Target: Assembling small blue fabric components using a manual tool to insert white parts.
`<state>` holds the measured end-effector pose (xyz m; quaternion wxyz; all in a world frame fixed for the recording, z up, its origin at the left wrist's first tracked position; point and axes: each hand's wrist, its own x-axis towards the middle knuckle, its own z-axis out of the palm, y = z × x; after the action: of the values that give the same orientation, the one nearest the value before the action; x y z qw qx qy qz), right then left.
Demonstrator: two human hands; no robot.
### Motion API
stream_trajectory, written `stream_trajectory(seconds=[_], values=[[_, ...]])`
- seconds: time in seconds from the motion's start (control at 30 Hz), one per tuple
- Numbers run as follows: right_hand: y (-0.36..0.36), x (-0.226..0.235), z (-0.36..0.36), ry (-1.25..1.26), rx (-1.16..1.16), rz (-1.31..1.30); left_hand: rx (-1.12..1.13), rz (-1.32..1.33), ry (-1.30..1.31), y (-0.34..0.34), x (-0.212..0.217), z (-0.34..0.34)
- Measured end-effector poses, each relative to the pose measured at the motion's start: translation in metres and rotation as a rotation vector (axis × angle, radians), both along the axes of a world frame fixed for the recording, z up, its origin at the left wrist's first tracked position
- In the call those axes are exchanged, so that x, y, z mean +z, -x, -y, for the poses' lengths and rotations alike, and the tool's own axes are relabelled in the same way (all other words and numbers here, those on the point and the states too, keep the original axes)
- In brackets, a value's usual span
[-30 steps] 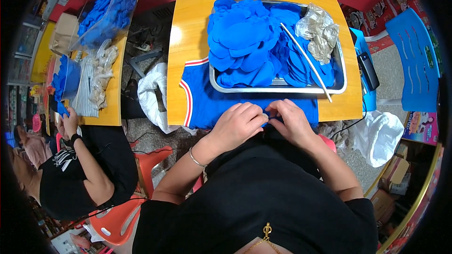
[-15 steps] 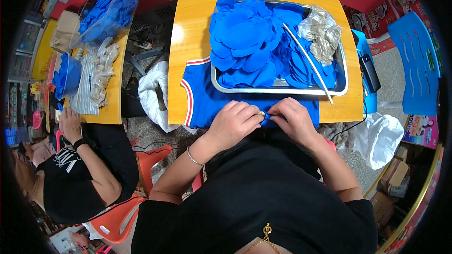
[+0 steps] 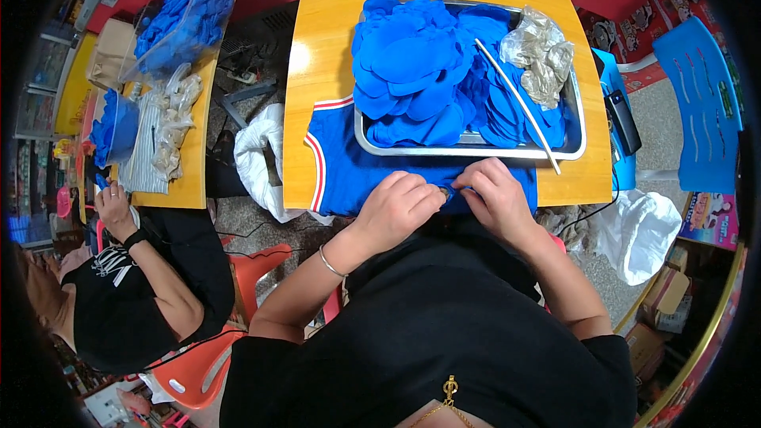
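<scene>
Since a second ago the hands have drawn slightly nearer the table's [image 3: 317,71] near edge; the work looks like the same small pinching on the cloth. The left hand [image 3: 400,204] is curled, fingertips pinched on the blue cloth [image 3: 357,178] lying at the table's front edge. The right hand [image 3: 493,196] meets it, pinching the same fold. Behind sits the tray [image 3: 583,139] of blue pieces.

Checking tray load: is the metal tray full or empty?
Full. The tray is heaped with blue fabric pieces, plus crumpled clear plastic and a white stick lying across them.
</scene>
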<state>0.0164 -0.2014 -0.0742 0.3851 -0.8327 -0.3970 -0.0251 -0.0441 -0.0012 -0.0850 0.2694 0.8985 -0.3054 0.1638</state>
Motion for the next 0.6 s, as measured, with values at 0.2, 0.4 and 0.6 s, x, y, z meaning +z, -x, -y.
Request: stream_trajectory(seconds=[0.2, 0.4, 0.6], values=[[0.0, -0.001, 0.008, 0.13, 0.069, 0.085, 0.015, -0.062, -0.049, 0.001, 0.006, -0.004], [0.002, 0.006, 0.001, 0.08, 0.094, 0.081, 0.081, -0.153, 0.102, 0.0, 0.01, -0.006], [0.003, 0.002, 0.001, 0.146, 0.12, 0.091, 0.036, -0.234, -0.034, 0.003, 0.008, -0.005]])
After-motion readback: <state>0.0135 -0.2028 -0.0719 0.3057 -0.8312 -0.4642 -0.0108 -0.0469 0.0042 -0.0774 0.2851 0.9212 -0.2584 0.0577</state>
